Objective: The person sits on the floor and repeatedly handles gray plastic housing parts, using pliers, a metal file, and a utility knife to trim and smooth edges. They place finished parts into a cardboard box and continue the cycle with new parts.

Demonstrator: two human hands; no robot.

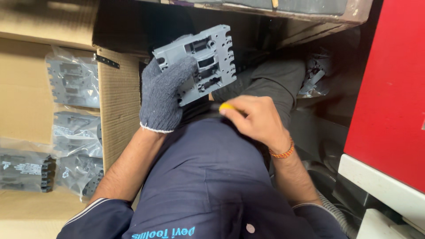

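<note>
Gloved left hand (163,95) is gripping the grey plastic housing (200,62), fingers wrapped over it. Bare right hand (252,119) is pinching a yellow-tipped tool (226,106) just below. Bagged parts (75,119) are lying in the cardboard box (119,106) left of the fingers.

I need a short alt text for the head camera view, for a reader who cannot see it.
A person's gloved left hand holds up a grey moulded plastic housing, while the bare right hand grips a yellow-tipped tool just below it. At left, a cardboard box holds similar grey parts in clear bags.
</note>
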